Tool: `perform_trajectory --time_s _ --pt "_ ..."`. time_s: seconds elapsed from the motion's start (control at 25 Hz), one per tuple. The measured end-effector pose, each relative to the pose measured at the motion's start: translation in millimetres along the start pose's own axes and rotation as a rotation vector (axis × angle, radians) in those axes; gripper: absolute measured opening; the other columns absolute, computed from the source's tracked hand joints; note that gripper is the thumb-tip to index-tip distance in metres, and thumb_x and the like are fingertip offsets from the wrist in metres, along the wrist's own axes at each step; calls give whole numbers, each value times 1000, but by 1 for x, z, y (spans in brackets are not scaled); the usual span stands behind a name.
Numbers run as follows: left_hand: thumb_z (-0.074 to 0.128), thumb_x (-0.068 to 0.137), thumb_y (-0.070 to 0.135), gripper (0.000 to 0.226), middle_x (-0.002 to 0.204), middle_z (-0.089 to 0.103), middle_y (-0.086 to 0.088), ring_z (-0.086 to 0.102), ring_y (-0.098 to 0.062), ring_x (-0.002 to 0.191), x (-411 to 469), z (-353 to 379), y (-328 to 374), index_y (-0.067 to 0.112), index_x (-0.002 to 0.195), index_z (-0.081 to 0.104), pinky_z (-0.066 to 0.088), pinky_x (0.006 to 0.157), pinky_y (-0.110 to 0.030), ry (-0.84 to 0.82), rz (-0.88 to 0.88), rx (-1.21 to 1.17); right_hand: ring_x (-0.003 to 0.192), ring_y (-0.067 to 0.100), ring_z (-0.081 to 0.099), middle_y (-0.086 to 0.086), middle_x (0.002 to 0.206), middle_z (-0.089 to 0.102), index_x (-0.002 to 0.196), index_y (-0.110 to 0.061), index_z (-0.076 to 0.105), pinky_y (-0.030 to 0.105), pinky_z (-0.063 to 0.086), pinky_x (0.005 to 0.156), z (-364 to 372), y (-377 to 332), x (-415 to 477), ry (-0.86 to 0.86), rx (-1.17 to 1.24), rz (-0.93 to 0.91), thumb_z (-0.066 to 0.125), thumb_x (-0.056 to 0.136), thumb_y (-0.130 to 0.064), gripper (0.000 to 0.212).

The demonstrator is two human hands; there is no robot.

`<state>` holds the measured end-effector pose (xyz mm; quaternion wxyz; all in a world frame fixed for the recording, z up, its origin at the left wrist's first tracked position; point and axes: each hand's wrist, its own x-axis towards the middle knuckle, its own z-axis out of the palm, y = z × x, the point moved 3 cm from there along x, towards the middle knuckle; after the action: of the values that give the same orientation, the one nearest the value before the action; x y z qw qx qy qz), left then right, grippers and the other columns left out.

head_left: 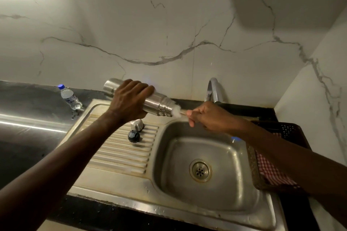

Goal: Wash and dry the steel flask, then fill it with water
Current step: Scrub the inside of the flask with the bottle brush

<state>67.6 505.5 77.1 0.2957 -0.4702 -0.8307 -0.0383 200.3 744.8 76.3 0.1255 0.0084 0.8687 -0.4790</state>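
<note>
1. Nearest me, the steel sink [221,148] is set into the dark table [28,118]. Its drain [200,171] is uncovered, and I can see no water running.
2. A red checked cloth [270,169] lies over the sink's right edge, probably kept handy for the drying step.
3. On the ribbed drainboard [120,152] left of the basin sit a black stopper [133,136] and, just behind it, a steel cup lid [138,124]. They seem set aside to leave the flask's mouth free.
4. Above the drainboard's far edge, the left hand [129,99] wraps round the middle of the steel flask [155,104]. It holds the flask nearly level with the mouth dipped toward the basin, likely so suds drain into the sink.
5. The right hand [206,116] pinches the thin handle of a bottle brush [177,111], whose white bristles sit at the flask's mouth. I judge the inside is being scrubbed, with drying and filling not yet done.
6. The tap [214,90] rises at the sink's far edge, just behind the right hand.
7. Farthest off, a small blue-capped water bottle [70,97] stands on the table by the sink's far left corner, and a dark perforated basket [287,131] sits at the far right.
</note>
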Motion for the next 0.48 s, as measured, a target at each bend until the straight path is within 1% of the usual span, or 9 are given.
perform_trajectory --time_s 0.04,0.08,0.12,0.2,0.28,0.32,0.4,0.44,0.48 --pt "81 67 37 53 99 74 -7 72 -32 85 -3 -3 -11 16 114 67 55 79 -41 -120 -94 -58 46 9 52 -9 54 59 82 -17 76 25 44 51 -9 3 -3 69 -106 -44 55 106 -37 39" --pt "82 63 40 54 94 75 -1 73 -28 81 -4 -4 -16 24 112 67 55 74 -36 -292 -199 -129 58 10 62 -9 66 68 82 -23 77 28 50 60 -16 7 -5 140 -220 -99 56 105 -35 33" --pt "84 60 41 51 88 74 6 72 -23 78 0 -4 -11 30 106 66 54 71 -32 -500 -262 -185 65 7 64 -9 75 71 86 -27 76 28 49 66 -20 8 -7 171 -371 -169 56 105 -32 28" --pt "90 58 31 44 83 73 11 71 -16 79 11 4 18 31 95 66 56 72 -29 -981 -270 -386 60 4 51 -10 74 62 93 -26 69 23 37 61 -3 -5 -10 131 -716 -353 55 101 -25 17" --pt "94 58 17 44 91 79 -3 75 -26 89 11 12 27 19 96 72 61 85 -38 -1383 -336 -682 54 8 43 -6 70 54 95 -21 65 19 27 53 23 -15 -15 87 -851 -532 59 95 -20 6" --pt "94 57 14 49 100 79 -15 74 -35 96 8 9 21 11 101 73 60 93 -48 -1492 -388 -812 55 11 43 -5 70 55 96 -19 66 20 29 53 20 -12 -15 100 -868 -564 58 93 -21 9" --pt "92 60 12 58 114 72 -32 68 -54 107 -2 5 7 -1 112 70 53 102 -61 -1585 -485 -971 58 14 46 -2 74 62 98 -18 67 25 39 60 -1 0 -15 162 -867 -519 44 93 -28 26" --pt "92 62 11 57 114 71 -33 67 -56 108 -4 5 3 -2 114 69 54 101 -61 -1563 -497 -971 58 14 47 -1 74 64 98 -18 67 27 41 62 -7 4 -15 179 -889 -500 38 94 -30 31" --pt "91 64 11 53 111 74 -26 69 -52 105 -1 4 7 3 112 69 58 97 -57 -1468 -477 -894 57 13 48 -3 73 64 96 -19 66 26 39 63 -10 10 -13 191 -897 -483 37 97 -29 30"
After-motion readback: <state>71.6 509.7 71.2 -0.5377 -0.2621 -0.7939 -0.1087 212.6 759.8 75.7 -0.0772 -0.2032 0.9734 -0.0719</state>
